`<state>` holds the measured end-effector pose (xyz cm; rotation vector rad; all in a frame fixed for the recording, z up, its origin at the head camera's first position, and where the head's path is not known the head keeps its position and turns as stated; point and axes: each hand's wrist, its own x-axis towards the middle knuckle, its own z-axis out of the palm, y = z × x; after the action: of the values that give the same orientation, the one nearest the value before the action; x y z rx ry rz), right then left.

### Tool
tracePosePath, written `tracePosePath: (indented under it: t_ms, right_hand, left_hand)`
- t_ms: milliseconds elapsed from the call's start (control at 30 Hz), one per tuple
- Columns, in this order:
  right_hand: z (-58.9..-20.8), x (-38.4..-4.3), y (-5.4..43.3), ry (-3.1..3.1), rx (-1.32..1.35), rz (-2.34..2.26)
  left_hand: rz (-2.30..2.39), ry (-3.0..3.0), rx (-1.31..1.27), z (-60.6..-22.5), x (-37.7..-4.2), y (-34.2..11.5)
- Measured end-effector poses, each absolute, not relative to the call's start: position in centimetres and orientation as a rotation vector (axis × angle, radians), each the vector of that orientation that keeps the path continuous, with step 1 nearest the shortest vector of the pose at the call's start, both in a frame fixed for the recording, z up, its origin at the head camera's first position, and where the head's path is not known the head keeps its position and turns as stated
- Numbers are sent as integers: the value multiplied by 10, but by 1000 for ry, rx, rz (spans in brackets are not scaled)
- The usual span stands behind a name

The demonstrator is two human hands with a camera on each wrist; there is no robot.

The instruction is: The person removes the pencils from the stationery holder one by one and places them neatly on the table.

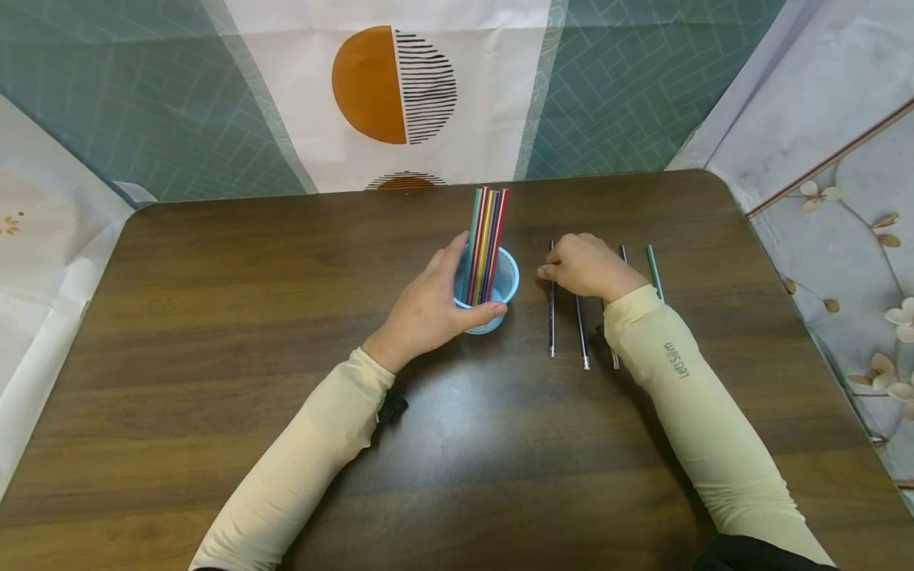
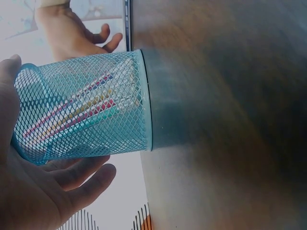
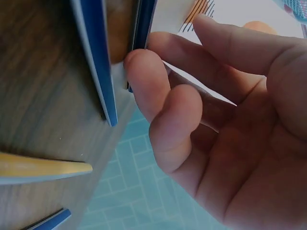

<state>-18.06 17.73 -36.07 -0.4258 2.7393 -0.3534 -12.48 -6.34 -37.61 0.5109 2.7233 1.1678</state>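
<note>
A light blue mesh pencil cup (image 1: 508, 277) stands on the table with several colored pencils (image 1: 484, 246) leaning inside. My left hand (image 1: 431, 305) holds the cup, thumb at the near side of its rim and fingers along the left side. To the right of the cup, my right hand (image 1: 593, 266) is over the leftmost dark pencil (image 1: 552, 325). In the right wrist view, bent fingertips (image 3: 146, 62) come right up to a dark blue pencil (image 3: 144, 24), while the thumb stands apart from them.
Beside that pencil lie another dark pencil (image 1: 582, 337), a pencil partly under the right forearm (image 1: 616, 361), and a teal pencil (image 1: 654, 274). The brown wooden table (image 1: 236, 317) ends at a patterned cloth (image 1: 443, 159) at the back.
</note>
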Motion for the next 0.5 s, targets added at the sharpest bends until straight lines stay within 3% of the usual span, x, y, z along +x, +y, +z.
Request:
tracePosePath:
  t_ms: [500]
  right_hand:
    - [-359,-173,170,2724,-589,-323]
  left_hand:
    - [1179,2713,518,-375,-125,-63]
